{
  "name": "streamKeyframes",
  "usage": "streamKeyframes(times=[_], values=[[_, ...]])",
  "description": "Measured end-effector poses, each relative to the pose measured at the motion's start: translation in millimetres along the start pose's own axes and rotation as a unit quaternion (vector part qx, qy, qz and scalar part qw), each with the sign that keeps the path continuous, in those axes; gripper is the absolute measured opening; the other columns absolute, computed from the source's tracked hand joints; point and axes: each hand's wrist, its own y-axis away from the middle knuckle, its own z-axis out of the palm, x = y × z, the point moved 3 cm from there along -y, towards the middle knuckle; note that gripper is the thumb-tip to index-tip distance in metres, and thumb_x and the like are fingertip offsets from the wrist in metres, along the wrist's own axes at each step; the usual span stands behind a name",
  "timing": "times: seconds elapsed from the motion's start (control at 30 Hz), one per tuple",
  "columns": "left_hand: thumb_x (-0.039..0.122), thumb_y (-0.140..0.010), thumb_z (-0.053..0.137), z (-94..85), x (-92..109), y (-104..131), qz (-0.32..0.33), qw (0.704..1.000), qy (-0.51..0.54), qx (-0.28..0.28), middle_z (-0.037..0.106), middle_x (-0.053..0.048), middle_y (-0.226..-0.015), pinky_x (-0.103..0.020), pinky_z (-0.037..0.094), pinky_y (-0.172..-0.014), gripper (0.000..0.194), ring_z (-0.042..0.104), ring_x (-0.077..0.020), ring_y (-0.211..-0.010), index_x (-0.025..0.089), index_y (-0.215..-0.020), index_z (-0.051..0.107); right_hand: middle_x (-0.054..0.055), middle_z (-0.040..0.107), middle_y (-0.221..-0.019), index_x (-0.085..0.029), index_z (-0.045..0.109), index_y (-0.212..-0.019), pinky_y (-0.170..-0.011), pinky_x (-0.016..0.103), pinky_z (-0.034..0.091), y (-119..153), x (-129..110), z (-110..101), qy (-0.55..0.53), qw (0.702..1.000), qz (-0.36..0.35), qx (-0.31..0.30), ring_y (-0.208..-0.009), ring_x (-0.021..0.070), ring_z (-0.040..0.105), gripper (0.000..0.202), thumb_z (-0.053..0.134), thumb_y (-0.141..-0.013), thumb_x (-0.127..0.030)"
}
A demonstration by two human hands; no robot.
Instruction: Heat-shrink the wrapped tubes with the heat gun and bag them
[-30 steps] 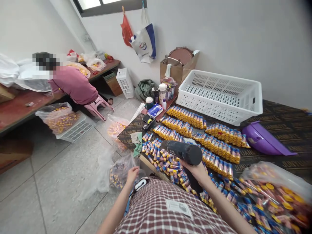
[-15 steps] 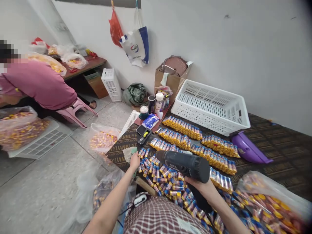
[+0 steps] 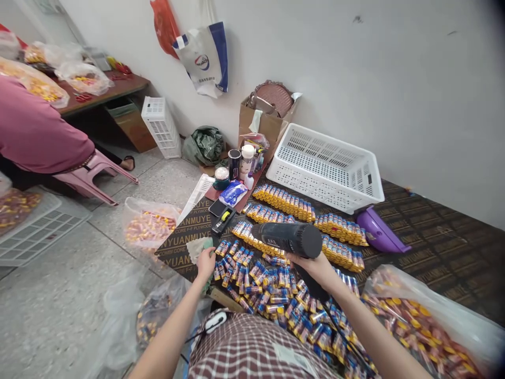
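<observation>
My right hand [image 3: 313, 268] is wrapped round the handle of a black heat-gun-like tool [image 3: 288, 238], whose nozzle points left above the table. At the table's left edge my left hand [image 3: 205, 261] is closed beside a pale cloth [image 3: 196, 248] and some small tubes; what its fingers hold is too small to make out. Loose blue and yellow tubes [image 3: 278, 300] lie heaped in front of my body. Behind them stand neat stacked rows of the same tubes [image 3: 284, 201].
Behind the rows sits a white crate [image 3: 323, 192], with a purple scoop-like tray [image 3: 381, 230] beside it. A plastic bag of tubes [image 3: 422, 326] lies at right. Bottles [image 3: 247, 160] and a tape dispenser [image 3: 224, 220] stand at the back left. A seated person in pink is far left.
The view has shifted to the right, so most things appear further left. The black tool is still in my right hand, over the tubes. My left hand remains by the cloth.
</observation>
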Motion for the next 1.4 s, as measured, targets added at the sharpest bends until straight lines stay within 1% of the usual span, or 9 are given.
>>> streamKeyframes(times=[0.2,0.37,0.47,0.6,0.83,1.0,1.13,1.27,1.4], values=[[0.018,-0.076,0.043,-4.6,-10,24,-0.009,0.996,0.048,0.072,0.066,-0.01,-0.099,-0.031,0.044,-0.084,0.03,0.061,-0.0208,-0.091,0.013,-0.097,0.064,0.003,0.065,-0.065,-0.017,0.067,-0.085,-0.062,0.032,0.047,1,-12,-18,0.021,0.999,-0.031,0.008,-0.066,0.0199,0.058,0.036,0.069,-0.061,-0.044],[0.023,-0.074,0.042,-7.0,-20,42,-0.019,0.992,0.058,0.113,0.066,-0.009,-0.097,-0.032,0.044,-0.083,0.03,0.06,-0.0213,-0.09,0.015,-0.092,0.065,0.002,0.063,-0.06,-0.016,0.064,-0.07,-0.059,0.03,0.046,14,1,-47,0.043,0.999,-0.004,0.019,-0.06,0.0178,0.056,0.028,0.069,-0.062,-0.043],[0.023,-0.072,0.043,-6.9,-25,50,-0.014,0.99,0.059,0.125,0.067,-0.009,-0.095,-0.032,0.043,-0.084,0.029,0.06,-0.0216,-0.09,0.015,-0.089,0.065,0.003,0.063,-0.06,-0.016,0.062,-0.07,-0.053,0.028,0.044,24,15,-62,0.019,0.999,0.03,0.033,-0.056,0.0167,0.056,0.029,0.069,-0.063,-0.044],[0.024,-0.07,0.042,-4.9,-31,59,-0.013,0.991,0.053,0.12,0.067,-0.008,-0.094,-0.032,0.044,-0.082,0.031,0.06,-0.0215,-0.088,0.016,-0.089,0.065,0.002,0.062,-0.059,-0.016,0.061,-0.073,-0.048,0.027,0.043,39,34,-75,-0.034,0.994,0.093,0.051,-0.051,0.0161,0.055,0.033,0.07,-0.061,-0.045],[0.027,-0.072,0.043,-5.4,-35,73,-0.038,0.993,0.027,0.109,0.067,-0.009,-0.093,-0.031,0.045,-0.08,0.033,0.061,-0.0208,-0.084,0.015,-0.093,0.065,0.001,0.061,-0.056,-0.016,0.057,-0.075,-0.043,0.025,0.04,61,65,-91,-0.109,0.984,0.122,0.078,-0.046,0.0136,0.053,0.034,0.072,-0.059,-0.043],[0.026,-0.072,0.044,-9.2,-28,90,-0.05,0.991,0.021,0.119,0.067,-0.009,-0.093,-0.032,0.045,-0.081,0.031,0.061,-0.0215,-0.087,0.015,-0.092,0.065,0.001,0.06,-0.054,-0.016,0.056,-0.073,-0.042,0.025,0.041,76,83,-103,-0.133,0.978,0.126,0.095,-0.046,0.0144,0.054,0.036,0.07,-0.062,-0.048],[0.026,-0.071,0.045,-8.3,-23,108,-0.057,0.993,0.023,0.104,0.068,-0.009,-0.092,-0.032,0.045,-0.079,0.031,0.062,-0.0221,-0.086,0.014,-0.092,0.065,0.001,0.059,-0.052,-0.017,0.055,-0.072,-0.04,0.025,0.042,93,98,-116,-0.14,0.973,0.145,0.116,-0.045,0.0153,0.055,0.038,0.069,-0.062,-0.051],[0.026,-0.071,0.046,-3.5,-18,125,-0.063,0.993,0.01,0.096,0.068,-0.01,-0.092,-0.032,0.046,-0.077,0.032,0.062,-0.0234,-0.087,0.014,-0.092,0.066,0.002,0.06,-0.054,-0.016,0.055,-0.072,-0.04,0.025,0.042,113,119,-138,-0.155,0.967,0.14,0.143,-0.045,0.0148,0.054,0.037,0.069,-0.063,-0.05],[0.025,-0.071,0.046,3.2,-5,136,-0.065,0.995,-0.001,0.076,0.068,-0.01,-0.089,-0.031,0.046,-0.073,0.032,0.062,-0.0236,-0.083,0.014,-0.094,0.066,0.002,0.062,-0.059,-0.016,0.056,-0.076,-0.041,0.025,0.043,138,140,-163,-0.177,0.959,0.139,0.172,-0.047,0.0149,0.056,0.036,0.068,-0.065,-0.048]])
